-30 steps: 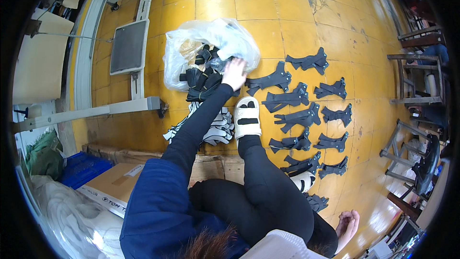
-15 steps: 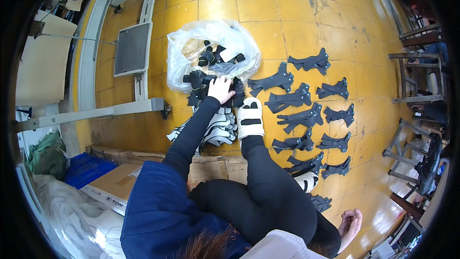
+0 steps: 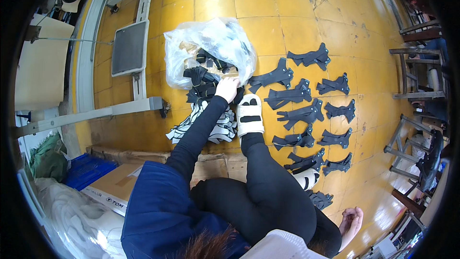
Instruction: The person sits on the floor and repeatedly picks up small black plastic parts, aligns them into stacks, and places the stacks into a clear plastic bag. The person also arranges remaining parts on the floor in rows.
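Closest in, the right hand (image 3: pixel 352 223) hangs by the knee with its fingers bent and a bit apart, and nothing shows in it. A white sandal (image 3: pixel 250 120) is on the floor farther out, and just left of it lies a heap of pale pieces with dark edges (image 3: pixel 224 129). Past that heap, the left hand (image 3: pixel 227 89) is down on the right side of the black bundles (image 3: pixel 203 90), at the near edge of the clear plastic bag (image 3: pixel 245 43). Its fingers curl down out of sight, so I can't tell if they pinch anything. More black bundles (image 3: pixel 211 60) sit inside the bag. To the right, flat dark strappy pieces (image 3: pixel 302 114) lie in two rough rows on the yellow floor (image 3: pixel 258 5) (a bit like little fish), from near the other sandal (image 3: pixel 307 179) out to beside the bag. The step now looks like sorting through the bundles by the bag. The next move, I think, calls for getting good hold of one bundle without snagging the floppy plastic.
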Available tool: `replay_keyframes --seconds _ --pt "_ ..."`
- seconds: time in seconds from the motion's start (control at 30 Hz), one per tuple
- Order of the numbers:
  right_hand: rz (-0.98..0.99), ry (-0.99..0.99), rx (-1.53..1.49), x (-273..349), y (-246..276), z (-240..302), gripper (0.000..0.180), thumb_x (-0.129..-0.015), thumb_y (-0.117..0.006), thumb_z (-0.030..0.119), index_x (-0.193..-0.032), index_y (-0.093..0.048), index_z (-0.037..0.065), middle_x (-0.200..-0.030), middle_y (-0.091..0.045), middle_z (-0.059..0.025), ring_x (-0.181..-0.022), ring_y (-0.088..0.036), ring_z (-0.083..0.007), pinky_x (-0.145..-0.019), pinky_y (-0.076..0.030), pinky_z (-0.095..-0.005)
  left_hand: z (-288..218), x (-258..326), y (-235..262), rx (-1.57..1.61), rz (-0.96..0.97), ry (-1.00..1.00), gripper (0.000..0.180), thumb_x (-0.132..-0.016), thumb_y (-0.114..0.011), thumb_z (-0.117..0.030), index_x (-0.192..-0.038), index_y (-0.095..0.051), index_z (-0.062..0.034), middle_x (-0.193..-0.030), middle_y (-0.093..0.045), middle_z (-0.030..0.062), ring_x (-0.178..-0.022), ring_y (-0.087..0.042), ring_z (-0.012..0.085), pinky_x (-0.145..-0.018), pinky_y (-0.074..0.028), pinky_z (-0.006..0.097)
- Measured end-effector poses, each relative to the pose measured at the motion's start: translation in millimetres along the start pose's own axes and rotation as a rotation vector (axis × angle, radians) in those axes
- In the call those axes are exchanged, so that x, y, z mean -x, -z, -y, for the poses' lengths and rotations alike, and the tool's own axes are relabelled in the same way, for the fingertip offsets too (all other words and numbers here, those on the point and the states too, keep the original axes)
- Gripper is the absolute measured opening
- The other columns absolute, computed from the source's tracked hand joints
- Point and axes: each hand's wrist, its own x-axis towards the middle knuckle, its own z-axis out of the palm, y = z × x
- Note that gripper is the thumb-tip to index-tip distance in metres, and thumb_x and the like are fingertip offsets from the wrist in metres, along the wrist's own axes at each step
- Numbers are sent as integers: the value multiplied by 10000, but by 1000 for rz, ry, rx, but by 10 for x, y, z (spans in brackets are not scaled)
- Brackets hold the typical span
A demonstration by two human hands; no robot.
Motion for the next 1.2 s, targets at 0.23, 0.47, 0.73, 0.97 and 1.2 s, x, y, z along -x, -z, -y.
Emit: replay_keyframes --seconds 0.23,0.47,0.73,0.97,1.2 --pt "63 -148 -40 -95 689 -365 324 -942 -469 210 -1159 -500 -28 -893 -563 -116 -827 -499 -162 -792 -394 -262 34 -39 234 136 -124 91 220 -787 -555 -124 -1001 -605 -106 -1044 -562 122 -1023 -526 284 -871 -405 425" --pt "39 -159 -25 -48 666 -310 317 -941 -471 200 -1157 -503 -29 -899 -564 -113 -841 -504 -162 -801 -400 -264 451 218 438 203 -594 833 733 -685 -737 -179 -1314 -376 -76 -1263 -448 209 -1220 -387 354 -1029 -299 444" --pt "-3 -171 -11 -50 653 -341 298 -939 -476 193 -1146 -505 -20 -895 -562 -115 -852 -504 -162 -813 -397 -263 1014 608 423 911 -747 663 401 -826 -629 -82 -1193 -507 25 -1051 -574 103 -974 -537 211 -883 -412 307" --pt "18 -188 -26 -79 630 -310 278 -937 -477 189 -1123 -512 -15 -887 -555 -126 -855 -503 -171 -820 -396 -261 617 480 1091 1538 -993 595 372 -918 -551 -152 -1242 -462 6 -1143 -562 86 -1029 -529 165 -931 -396 316" --pt "28 -177 -10 -70 637 -315 338 -938 -483 224 -1164 -502 -26 -912 -569 -110 -854 -512 -161 -810 -407 -268 63 244 1447 2227 -653 357 416 -937 -491 -310 -1257 -436 -50 -1218 -537 91 -1102 -529 207 -960 -441 365"
